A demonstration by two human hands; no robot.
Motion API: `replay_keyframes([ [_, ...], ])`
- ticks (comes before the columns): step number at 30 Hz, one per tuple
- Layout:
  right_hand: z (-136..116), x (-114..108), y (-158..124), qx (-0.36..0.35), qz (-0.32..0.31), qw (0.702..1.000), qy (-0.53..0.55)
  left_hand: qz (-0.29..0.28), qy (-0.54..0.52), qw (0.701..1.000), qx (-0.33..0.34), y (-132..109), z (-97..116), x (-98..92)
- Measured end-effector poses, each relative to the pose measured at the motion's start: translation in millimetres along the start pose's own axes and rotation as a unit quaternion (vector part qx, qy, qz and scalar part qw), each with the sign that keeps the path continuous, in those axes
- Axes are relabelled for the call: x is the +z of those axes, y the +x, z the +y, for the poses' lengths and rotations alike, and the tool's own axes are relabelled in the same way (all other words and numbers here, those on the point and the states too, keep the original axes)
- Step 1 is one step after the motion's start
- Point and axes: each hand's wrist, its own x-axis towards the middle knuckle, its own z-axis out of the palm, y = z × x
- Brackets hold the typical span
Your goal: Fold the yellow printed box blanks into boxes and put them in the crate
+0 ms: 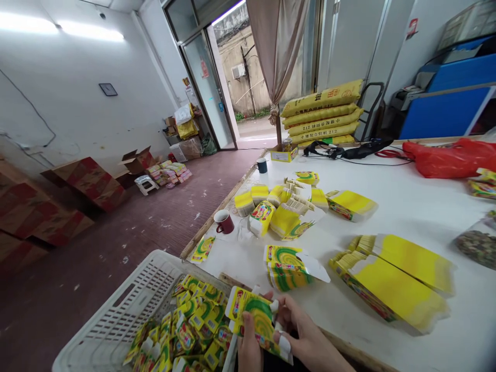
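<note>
A yellow and green printed carton (259, 316) with white end flaps is held over the table's near edge, beside the basket. My left hand (249, 345) grips its lower left part, the thumb across the printed face. On the carton's right side, my right hand (296, 330) has its fingers closed at the flaps. To the left, a white plastic basket (127, 289) holds many small yellow and green boxes (194, 315). Just beyond my hands, a stack of similar flat cartons (289, 268) lies on the white table (310, 305).
Long rows of flat cartons (406, 276) lie at the right. Further back are more carton bundles (289, 219), a red mug (223, 221), a dark mug (262, 165) and a red plastic bag (445, 157). Yellow sacks (321, 116) are stacked behind the table.
</note>
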Motion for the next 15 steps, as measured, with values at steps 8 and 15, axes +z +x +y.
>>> replay_keyframes([
  [8, -9.0, 4.6, -1.5, 0.007, 0.001, 0.999, 0.045, 0.085, 0.067, 0.992, 0.071, -6.3, -14.7, -4.0],
  [15, 3.2, 12.4, -3.2, -0.05, -0.002, 0.999, -0.008, 0.011, -0.075, 0.997, 0.032, -12.9, -0.2, 10.8],
])
